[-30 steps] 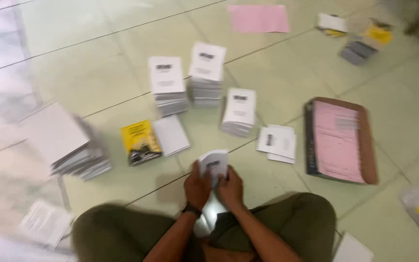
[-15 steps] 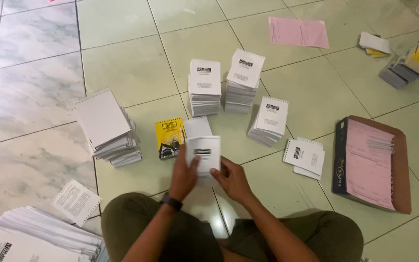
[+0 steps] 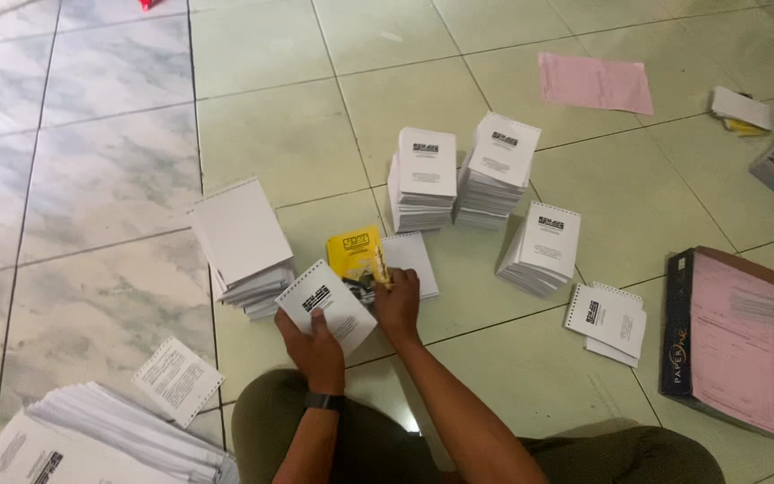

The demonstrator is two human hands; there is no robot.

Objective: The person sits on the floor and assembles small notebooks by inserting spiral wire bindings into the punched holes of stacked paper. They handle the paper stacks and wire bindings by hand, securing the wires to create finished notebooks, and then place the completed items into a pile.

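The left hand (image 3: 315,345) holds a white spiral-bound booklet (image 3: 326,306) in its grip, fingers closed on the lower edge, printed cover facing up. The booklet is tilted: its long axis runs from the grip up and away toward the upper left, and the punched binding edge lies along the upper-left side, farthest from the wrist. It is lifted just above the floor (image 3: 109,179), not lying flat on the tiles.

The right hand (image 3: 398,300) sits just right of that grip, fingers curled down on a yellow booklet (image 3: 352,254); its grip looks narrow, pinching at the yellow cover's right edge. A blank white pad (image 3: 411,262) lies touching the yellow one, just beyond the right hand's fingertips.

Beyond the left grip, to its upper left, stands a slanted stack of blank pads (image 3: 244,242). Farther out ahead of both hands are two tall stacks of printed booklets (image 3: 426,175), side by side, with a lower stack (image 3: 541,251) to their right. Well right of the right hand lie a thin pair of booklets (image 3: 609,318) and an open box of pink sheets (image 3: 735,341). A loose printed sheet (image 3: 176,380) rests near the left wrist.
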